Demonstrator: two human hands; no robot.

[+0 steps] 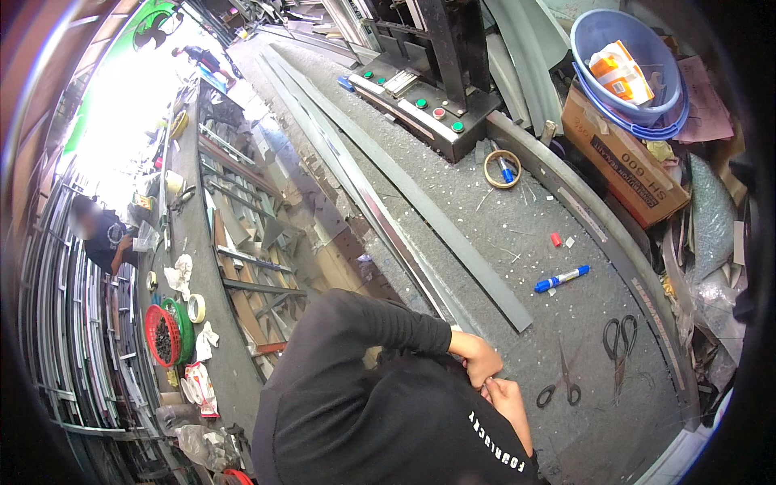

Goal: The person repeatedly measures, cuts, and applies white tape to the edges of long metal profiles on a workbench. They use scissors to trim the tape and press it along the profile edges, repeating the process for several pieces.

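Note:
Low in the middle, my two hands meet over the grey carpeted bench. My left hand reaches in from a black sleeve, its fingers curled closed. Against it, my right hand is closed too, with thumb and fingers pinched together. Whatever lies between them is hidden. Just beyond the left wrist, a long shiny metal profile ends. Beside it runs a flat grey strip. Two pairs of black-handled scissors, one small and one larger, lie to the right. A blue-and-white marker lies farther off.
Beyond the marker are a red cap and a tape roll. A black machine base with coloured buttons stands at the back. A cardboard box supports blue basins. Across the left bench, a co-worker stands near red and green baskets.

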